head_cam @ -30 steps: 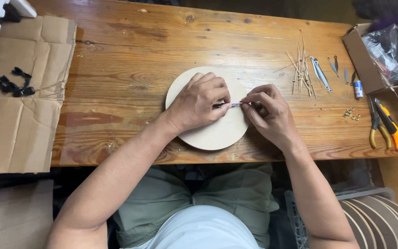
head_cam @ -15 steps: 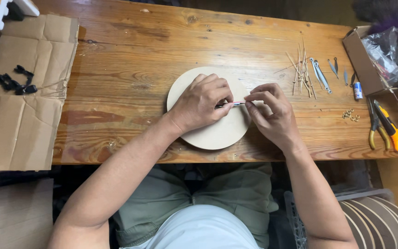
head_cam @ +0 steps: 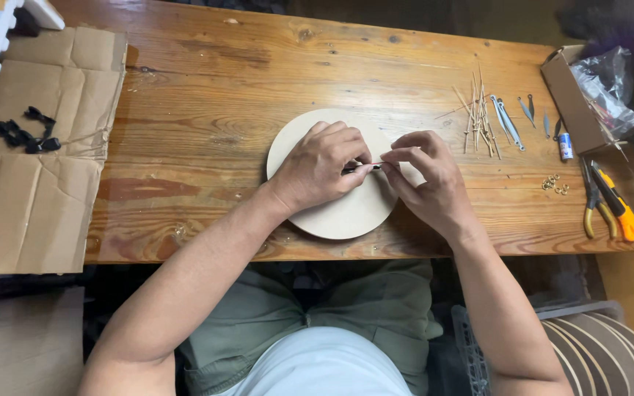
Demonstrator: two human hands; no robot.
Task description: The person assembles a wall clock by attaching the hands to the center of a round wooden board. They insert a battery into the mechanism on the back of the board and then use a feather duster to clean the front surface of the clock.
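A round pale wooden disc (head_cam: 346, 213) lies on the wooden table (head_cam: 258, 81) near its front edge. Over the disc, my left hand (head_cam: 321, 165) grips a small dark-handled tool (head_cam: 357, 168) whose thin tip points right. My right hand (head_cam: 427, 180) pinches something small and thin at that tip; what it is stays hidden by the fingers. Both hands meet above the disc's right half.
A bundle of thin wooden sticks (head_cam: 478, 117) and small metal blades (head_cam: 508, 121) lie to the right, with brass rings (head_cam: 555, 185), yellow-handled pliers (head_cam: 607, 202), a small blue tube (head_cam: 566, 146) and an open cardboard box (head_cam: 577, 95). Flattened cardboard (head_cam: 38, 183) with black pieces (head_cam: 27, 136) covers the left.
The hands have stayed together over the disc, with only slight finger movement at the tool tip.
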